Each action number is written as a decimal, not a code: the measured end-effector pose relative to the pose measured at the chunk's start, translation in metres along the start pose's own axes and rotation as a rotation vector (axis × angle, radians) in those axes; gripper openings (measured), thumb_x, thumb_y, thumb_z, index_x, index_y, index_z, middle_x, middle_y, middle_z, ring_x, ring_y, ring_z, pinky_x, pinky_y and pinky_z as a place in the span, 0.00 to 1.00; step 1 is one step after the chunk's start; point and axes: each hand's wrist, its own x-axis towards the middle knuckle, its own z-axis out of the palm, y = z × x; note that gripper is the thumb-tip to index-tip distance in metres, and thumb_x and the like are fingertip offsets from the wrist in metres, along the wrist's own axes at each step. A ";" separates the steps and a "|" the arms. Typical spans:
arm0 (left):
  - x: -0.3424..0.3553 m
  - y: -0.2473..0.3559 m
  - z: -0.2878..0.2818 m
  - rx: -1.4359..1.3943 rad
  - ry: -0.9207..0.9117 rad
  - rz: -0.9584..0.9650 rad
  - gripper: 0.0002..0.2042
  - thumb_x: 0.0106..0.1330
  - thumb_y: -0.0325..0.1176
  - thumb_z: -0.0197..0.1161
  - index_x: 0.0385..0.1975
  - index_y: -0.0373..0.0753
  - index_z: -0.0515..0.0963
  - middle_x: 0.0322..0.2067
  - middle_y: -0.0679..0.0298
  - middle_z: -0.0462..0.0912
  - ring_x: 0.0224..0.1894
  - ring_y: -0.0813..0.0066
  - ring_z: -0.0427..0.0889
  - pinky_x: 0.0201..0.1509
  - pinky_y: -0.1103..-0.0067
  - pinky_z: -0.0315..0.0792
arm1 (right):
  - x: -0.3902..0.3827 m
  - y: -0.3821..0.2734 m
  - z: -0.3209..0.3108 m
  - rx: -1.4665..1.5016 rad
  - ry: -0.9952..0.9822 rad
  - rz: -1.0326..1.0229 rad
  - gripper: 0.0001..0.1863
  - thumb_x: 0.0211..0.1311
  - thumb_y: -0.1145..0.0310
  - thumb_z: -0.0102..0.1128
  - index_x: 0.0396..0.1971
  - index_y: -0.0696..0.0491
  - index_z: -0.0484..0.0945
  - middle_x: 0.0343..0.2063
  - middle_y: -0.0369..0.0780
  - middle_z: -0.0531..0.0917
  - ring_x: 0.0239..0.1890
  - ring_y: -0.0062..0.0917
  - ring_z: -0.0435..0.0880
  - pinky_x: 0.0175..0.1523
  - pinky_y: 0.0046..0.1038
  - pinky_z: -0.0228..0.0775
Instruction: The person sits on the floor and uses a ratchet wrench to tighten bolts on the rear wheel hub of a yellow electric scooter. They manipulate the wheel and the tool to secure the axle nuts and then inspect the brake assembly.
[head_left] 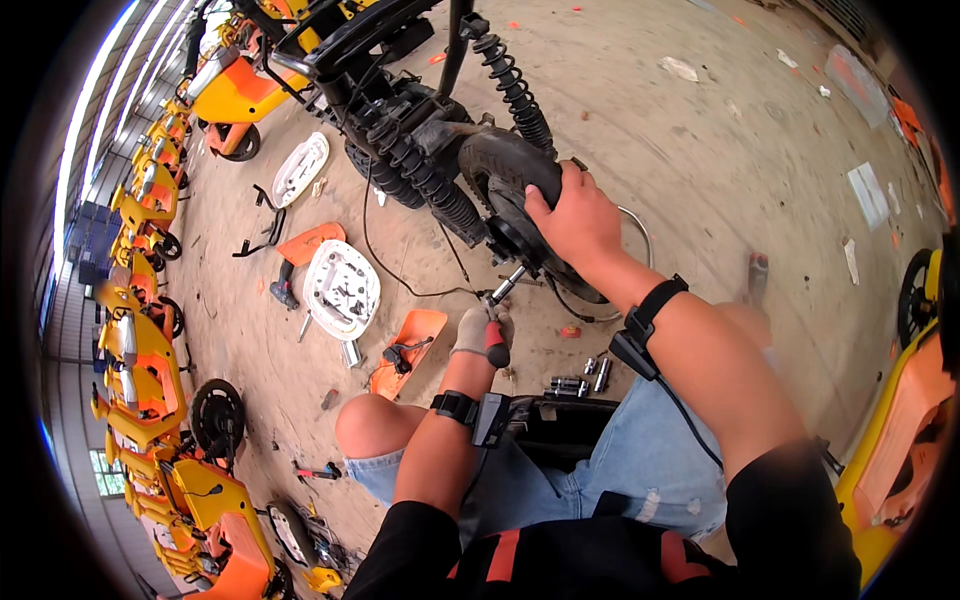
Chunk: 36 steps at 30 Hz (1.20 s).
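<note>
My left hand (475,330), in a pale glove, is closed round a red-handled ratchet (496,342) below the hub of a bare scooter frame (350,100). A silver socket extension (506,284) runs from the ratchet up to the hub (515,250). My right hand (580,220) grips the top of the black tire (480,170), its thumb and fingers over the tread. Loose sockets (590,378) lie on the floor below, and a dark cable hangs from the frame past my left hand.
White parts trays (340,262), an orange panel (425,330) and a drill (283,288) lie on the floor (680,150) at left. Yellow-and-orange scooters (145,390) line the left side, another (885,445) stands at right, and litter (866,195) is scattered at upper right.
</note>
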 end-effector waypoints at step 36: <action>-0.019 0.011 -0.007 -0.171 -0.377 -0.141 0.08 0.67 0.28 0.50 0.39 0.32 0.74 0.26 0.69 0.78 0.21 0.79 0.74 0.26 0.80 0.66 | -0.004 0.017 0.006 0.123 0.160 0.001 0.33 0.54 0.47 0.61 0.50 0.59 0.73 0.33 0.46 0.80 0.36 0.40 0.82 0.42 0.41 0.72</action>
